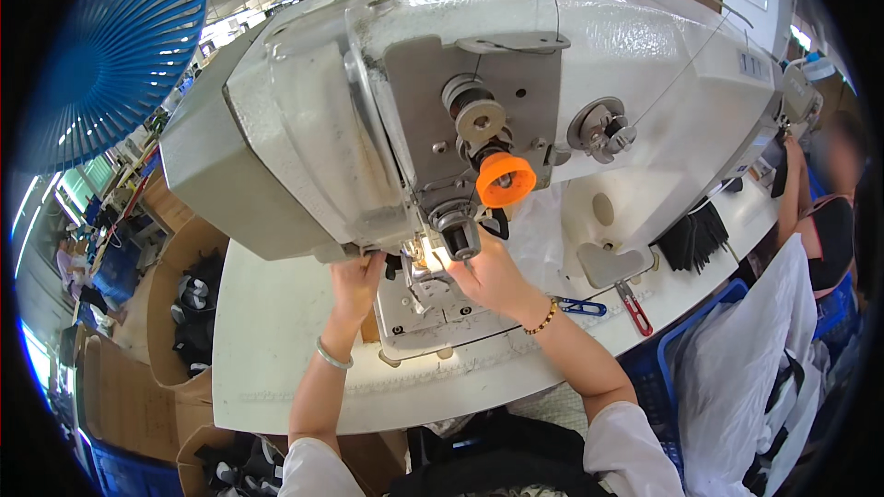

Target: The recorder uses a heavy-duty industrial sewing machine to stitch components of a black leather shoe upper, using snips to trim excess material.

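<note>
Both my hands are at the needle area of a large white sewing machine point(635, 28), under its head. My left hand point(354, 287), with a pale bangle on the wrist, reaches up left of the lit needle area point(425, 256). Its fingertips go out of sight behind the machine head. My right hand point(495, 278), wearing a beaded bracelet, is bent in from the right, fingers curled close to the needle. The tension knob hides part of them, and what they hold cannot be made out. Below lies the metal needle plate point(442, 320).
Blue-handled snips point(582, 307) and red-handled snips point(635, 309) lie right of the machine bed, near black strips point(695, 239). Cardboard boxes point(129, 387) of dark pieces stand left. A blue fan point(129, 55) is upper left. A blue crate point(663, 377) and a co-worker point(829, 230) are right.
</note>
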A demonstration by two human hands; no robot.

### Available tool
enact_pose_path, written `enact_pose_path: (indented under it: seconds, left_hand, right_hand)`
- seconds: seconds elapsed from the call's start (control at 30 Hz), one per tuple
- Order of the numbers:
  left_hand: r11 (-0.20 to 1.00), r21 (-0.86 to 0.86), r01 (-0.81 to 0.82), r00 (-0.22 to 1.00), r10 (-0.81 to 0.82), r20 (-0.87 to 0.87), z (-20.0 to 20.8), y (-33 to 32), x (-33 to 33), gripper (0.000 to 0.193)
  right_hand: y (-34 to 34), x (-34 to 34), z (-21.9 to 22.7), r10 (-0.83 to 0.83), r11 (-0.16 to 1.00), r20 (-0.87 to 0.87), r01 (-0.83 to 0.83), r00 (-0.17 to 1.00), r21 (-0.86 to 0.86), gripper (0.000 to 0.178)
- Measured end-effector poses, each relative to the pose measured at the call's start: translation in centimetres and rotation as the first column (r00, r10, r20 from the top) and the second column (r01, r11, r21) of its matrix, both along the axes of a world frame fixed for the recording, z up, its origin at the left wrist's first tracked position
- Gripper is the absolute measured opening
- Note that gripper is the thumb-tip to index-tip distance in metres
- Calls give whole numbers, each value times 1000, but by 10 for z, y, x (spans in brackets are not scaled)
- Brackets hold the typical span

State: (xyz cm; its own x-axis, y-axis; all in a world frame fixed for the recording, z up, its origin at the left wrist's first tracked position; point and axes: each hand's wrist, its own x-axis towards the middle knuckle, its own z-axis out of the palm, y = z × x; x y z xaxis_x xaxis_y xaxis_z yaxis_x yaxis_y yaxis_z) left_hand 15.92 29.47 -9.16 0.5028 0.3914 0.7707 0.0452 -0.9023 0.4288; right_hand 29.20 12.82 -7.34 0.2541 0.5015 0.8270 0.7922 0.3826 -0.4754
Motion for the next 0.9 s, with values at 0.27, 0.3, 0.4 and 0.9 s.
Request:
enact_pose_path:
  seconds: [0.27,0.3,0.4,0.9]
  left_hand:
    - [919,-366,-149,916,268,299,19,44,-84,10]
    - [894,-386,-228,897,347,274,35,38,-109,10]
    - [892,-407,-198,961,259,99,82,29,-148,9]
    - [355,-935,7,883,-441,-161,56,-19,-105,11]
  right_hand:
    - [-81,-21,9,-243,924,179,284,953,-256,15]
    - [-103,-24,4,-207,844,144,251,968,-474,15]
    - [-154,-19,-25,-377,517,297,465,877,-718,17]
    - [-174,24,-91,-385,627,561,654,733,-424,19]
